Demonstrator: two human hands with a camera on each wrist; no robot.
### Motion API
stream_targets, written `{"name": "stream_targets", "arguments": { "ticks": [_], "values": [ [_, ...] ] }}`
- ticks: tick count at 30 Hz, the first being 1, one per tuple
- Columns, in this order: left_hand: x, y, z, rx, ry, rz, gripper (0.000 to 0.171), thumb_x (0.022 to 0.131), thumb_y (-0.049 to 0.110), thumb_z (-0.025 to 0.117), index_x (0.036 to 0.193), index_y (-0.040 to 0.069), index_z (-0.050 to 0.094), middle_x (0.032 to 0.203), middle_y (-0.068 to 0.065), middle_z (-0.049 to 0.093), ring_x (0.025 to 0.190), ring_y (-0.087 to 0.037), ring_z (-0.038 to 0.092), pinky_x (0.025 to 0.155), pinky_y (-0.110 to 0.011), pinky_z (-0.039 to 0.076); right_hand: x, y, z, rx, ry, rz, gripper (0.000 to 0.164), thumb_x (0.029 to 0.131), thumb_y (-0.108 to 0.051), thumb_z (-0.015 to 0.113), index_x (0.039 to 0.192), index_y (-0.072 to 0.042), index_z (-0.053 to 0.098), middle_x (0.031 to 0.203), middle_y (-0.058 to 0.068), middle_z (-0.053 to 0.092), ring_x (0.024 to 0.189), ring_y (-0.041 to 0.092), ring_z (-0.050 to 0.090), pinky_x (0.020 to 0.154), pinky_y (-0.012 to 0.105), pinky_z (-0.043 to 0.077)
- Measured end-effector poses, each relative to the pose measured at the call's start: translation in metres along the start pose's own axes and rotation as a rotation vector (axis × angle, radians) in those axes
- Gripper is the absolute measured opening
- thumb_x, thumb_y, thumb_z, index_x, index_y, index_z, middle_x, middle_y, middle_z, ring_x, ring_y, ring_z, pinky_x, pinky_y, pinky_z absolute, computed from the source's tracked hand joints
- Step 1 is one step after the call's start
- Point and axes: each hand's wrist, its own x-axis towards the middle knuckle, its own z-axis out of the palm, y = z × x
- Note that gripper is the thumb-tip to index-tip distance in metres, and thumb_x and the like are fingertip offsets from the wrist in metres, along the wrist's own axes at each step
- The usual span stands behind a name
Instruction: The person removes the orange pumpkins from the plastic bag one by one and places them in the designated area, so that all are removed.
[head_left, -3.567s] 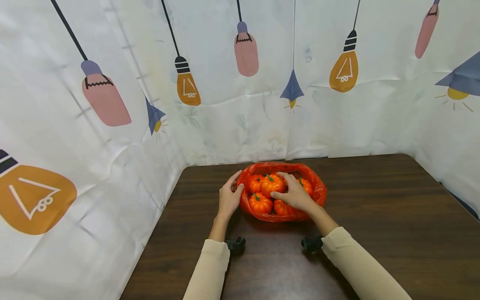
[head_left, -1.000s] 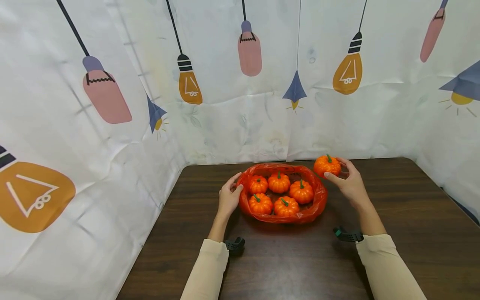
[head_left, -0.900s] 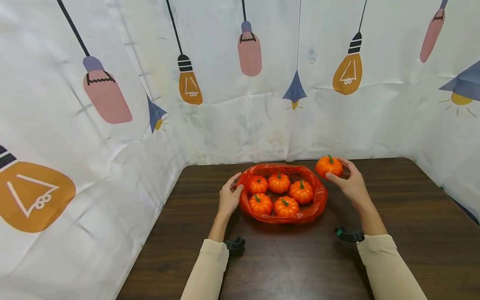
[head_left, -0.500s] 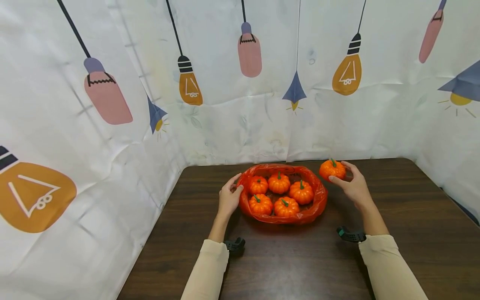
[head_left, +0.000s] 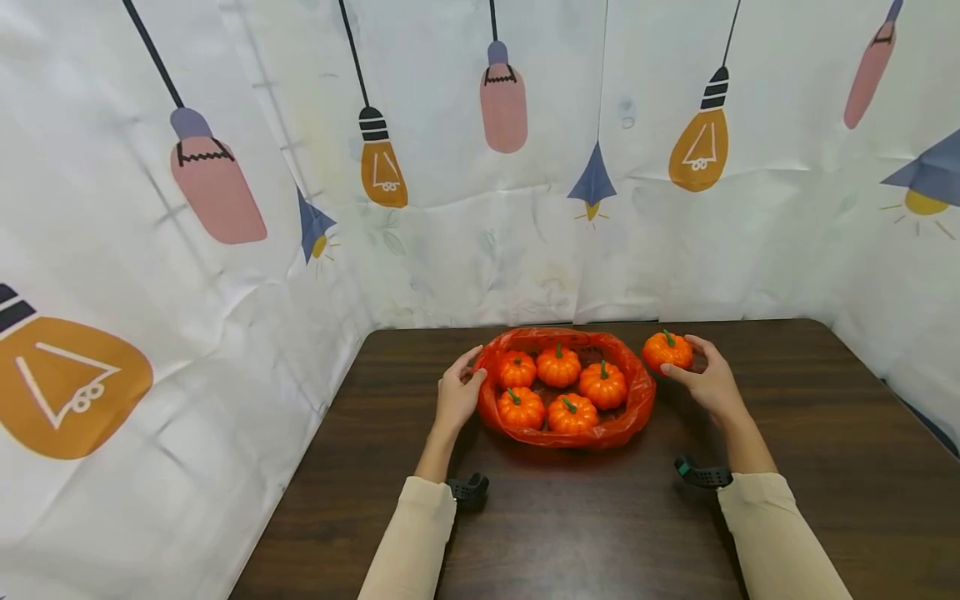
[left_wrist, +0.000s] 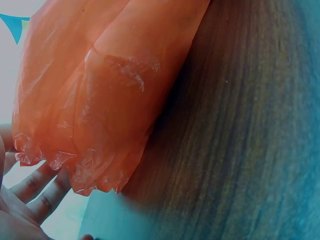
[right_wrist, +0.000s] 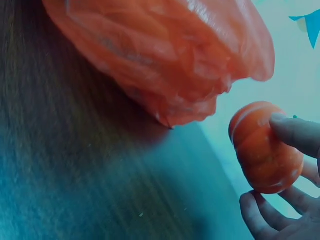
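My right hand [head_left: 714,385] pinches a small orange toy pumpkin [head_left: 667,351] with a green stem between thumb and fingers, just outside the bag's right rim. In the right wrist view the thumb presses the top side of this pumpkin [right_wrist: 265,155], and light shows between it and the tabletop. A red plastic bag [head_left: 570,437], its mouth spread wide, holds several more pumpkins [head_left: 558,365]. At the bag's left rim rests my left hand [head_left: 455,396], thumb and fingertips against the plastic. The left wrist view has its fingers [left_wrist: 32,185] stretched out beside the bag's wall [left_wrist: 110,105].
The dark wooden table [head_left: 562,533] carries the bag near its back edge. Behind and to the left hang white curtains [head_left: 480,250] printed with lamps. Each wrist wears a dark strap [head_left: 470,490].
From over the bag's pumpkins, my right hand has carried one out past the right rim. In the last second it has lowered and shifted slightly right. My left hand stays at the rim.
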Motion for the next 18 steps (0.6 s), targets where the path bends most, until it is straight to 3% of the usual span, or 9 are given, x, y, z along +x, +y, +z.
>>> {"name": "stream_targets", "arguments": {
  "ticks": [6,13,18],
  "values": [
    [0.0,0.002,0.0,-0.004,-0.002,-0.017,0.042,0.097,0.017,0.065,0.136,0.033,0.067,0.093,-0.01,0.07,0.074,-0.014,0.061,0.071,-0.026,0.051,0.002,0.009,0.0,-0.008,-0.006,0.014,0.089,0.097,-0.034,0.07,0.163,-0.004,0.018,0.164,0.03,0.021,0.136,0.051,0.04,0.09,0.028,0.044],
    [0.0,0.001,0.0,-0.012,-0.009,-0.023,0.041,0.098,0.017,0.065,0.136,0.032,0.067,0.094,-0.01,0.069,0.076,-0.015,0.063,0.071,-0.026,0.053,0.002,0.015,-0.001,-0.003,0.003,0.015,0.088,0.097,-0.033,0.07,0.162,-0.002,0.019,0.163,0.032,0.021,0.135,0.052,0.04,0.078,0.01,0.041],
    [0.0,0.001,-0.002,-0.019,-0.016,-0.019,0.04,0.098,0.018,0.064,0.135,0.032,0.068,0.097,-0.01,0.071,0.079,-0.015,0.066,0.073,-0.028,0.055,0.005,0.017,-0.001,-0.002,0.007,0.017,0.088,0.097,-0.033,0.07,0.162,-0.002,0.019,0.163,0.033,0.02,0.134,0.052,0.041,0.076,0.008,0.04]
  ]
}}
